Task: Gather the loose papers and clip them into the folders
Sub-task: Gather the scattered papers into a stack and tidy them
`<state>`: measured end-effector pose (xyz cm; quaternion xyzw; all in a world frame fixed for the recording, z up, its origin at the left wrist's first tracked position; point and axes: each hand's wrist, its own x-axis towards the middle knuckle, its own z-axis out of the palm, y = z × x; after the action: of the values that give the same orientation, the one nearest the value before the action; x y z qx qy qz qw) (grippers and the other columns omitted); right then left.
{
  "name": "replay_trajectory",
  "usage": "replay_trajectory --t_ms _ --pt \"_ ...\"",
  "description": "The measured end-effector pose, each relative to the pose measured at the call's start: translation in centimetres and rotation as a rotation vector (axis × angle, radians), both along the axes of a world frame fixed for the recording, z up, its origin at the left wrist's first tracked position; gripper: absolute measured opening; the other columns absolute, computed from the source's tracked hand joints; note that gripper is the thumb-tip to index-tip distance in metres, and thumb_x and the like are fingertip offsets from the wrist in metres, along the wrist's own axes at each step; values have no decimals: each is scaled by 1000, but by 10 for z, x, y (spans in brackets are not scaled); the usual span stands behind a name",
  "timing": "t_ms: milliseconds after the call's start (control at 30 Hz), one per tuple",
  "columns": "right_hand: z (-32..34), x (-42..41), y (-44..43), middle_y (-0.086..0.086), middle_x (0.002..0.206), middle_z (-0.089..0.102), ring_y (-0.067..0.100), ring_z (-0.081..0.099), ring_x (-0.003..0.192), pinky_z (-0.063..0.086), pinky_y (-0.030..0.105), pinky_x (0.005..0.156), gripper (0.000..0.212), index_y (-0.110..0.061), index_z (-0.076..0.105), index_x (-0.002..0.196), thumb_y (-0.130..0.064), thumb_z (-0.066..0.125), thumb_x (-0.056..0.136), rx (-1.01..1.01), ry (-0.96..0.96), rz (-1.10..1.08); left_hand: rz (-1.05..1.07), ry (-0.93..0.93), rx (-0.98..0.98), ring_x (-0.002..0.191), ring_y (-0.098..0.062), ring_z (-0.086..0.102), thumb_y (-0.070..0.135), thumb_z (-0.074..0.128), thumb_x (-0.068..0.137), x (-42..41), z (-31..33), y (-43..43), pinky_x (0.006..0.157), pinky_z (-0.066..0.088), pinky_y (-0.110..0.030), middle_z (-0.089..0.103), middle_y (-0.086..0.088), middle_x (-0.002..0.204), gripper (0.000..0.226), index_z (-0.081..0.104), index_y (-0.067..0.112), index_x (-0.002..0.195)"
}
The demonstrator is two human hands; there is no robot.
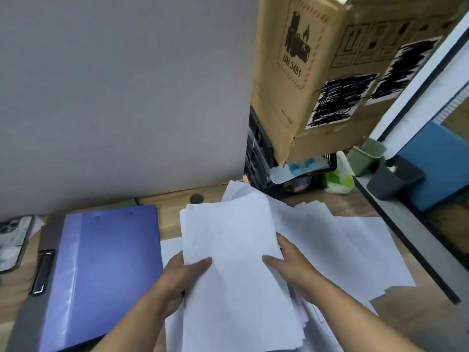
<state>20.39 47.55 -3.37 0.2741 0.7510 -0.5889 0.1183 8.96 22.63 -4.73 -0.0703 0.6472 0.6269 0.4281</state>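
Observation:
A stack of white papers [228, 240] is held upright over the wooden desk [170, 199]. My left hand [182, 273] grips its left edge, thumb on the front sheet. My right hand [289, 265] grips the right edge, thumb on the front and fingers behind. More loose white sheets [355, 245] lie spread on the desk to the right and under the stack. A closed blue folder [101, 270] lies flat at the left, on top of a grey folder [28, 316] whose black metal clip [42, 273] shows.
A phone [12, 240] lies at the far left edge. A grey partition [121, 97] stands behind the desk. A cardboard box [330, 72] looms at upper right above black trays [258, 158], a green bag [340, 179], and green and grey bins [393, 176].

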Motion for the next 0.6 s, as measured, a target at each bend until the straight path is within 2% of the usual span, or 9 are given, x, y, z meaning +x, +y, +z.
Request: replay_trajectory --t_ms 133,233,300,367,433,467,500,567,600 --pt "-7 -10 31 -24 121 66 5 64 113 52 36 102 40 -38 56 127 -26 56 89 216 -77 50 11 -173 5 109 -29 75 16 73 93 22 -24 30 100 56 -46 78 -8 117 33 69 11 126" --pt "-25 -24 51 -21 122 65 11 64 112 54 38 98 44 -39 54 126 -32 55 83 239 -152 33 -59 -98 -70 108 -24 75 19 70 96 26 -31 50 97 57 -42 79 -1 116 31 67 16 127" --pt "-33 -19 56 -17 120 67 12 66 110 55 39 97 42 -37 57 126 -26 59 85 168 -165 -74 -45 -39 -89 103 -26 77 21 68 97 19 -30 59 96 59 -46 79 -4 112 27 69 15 123" --pt "-46 -6 64 -12 115 73 15 70 105 57 42 96 41 -32 62 124 -15 62 87 58 -137 -233 -22 69 -148 92 -24 78 27 70 95 5 -29 72 90 61 -45 80 -2 101 14 74 16 103" --pt "-62 9 68 -6 110 77 20 74 101 58 47 93 42 -29 65 122 -8 63 86 -71 -112 -422 -88 189 -226 78 -13 71 31 72 91 -13 -28 85 79 57 -31 73 9 84 18 70 26 74" --pt "-72 11 68 -3 108 77 23 75 99 59 49 91 43 -29 66 120 -8 62 82 -114 -118 -502 -137 245 -268 84 -9 66 33 74 90 -23 -33 94 81 52 -26 68 14 87 18 70 32 73" --pt "-80 13 66 0 106 77 26 75 97 59 51 90 42 -27 67 115 -10 62 78 -146 -111 -570 -213 307 -329 99 -7 61 37 76 88 -31 -37 100 90 48 -26 62 15 99 6 73 38 82" --pt "-93 8 60 6 100 76 30 74 89 61 48 83 33 -21 68 101 -12 59 71 -73 -122 -651 -426 449 -493 125 -14 45 45 78 84 -48 -52 113 106 39 -32 48 8 122 20 74 45 104" --pt "-93 3 57 7 94 75 29 73 83 62 42 77 26 -17 67 93 -13 57 69 32 -123 -677 -446 497 -558 132 -18 40 46 79 83 -56 -61 118 111 37 -36 43 3 131 23 73 49 104"
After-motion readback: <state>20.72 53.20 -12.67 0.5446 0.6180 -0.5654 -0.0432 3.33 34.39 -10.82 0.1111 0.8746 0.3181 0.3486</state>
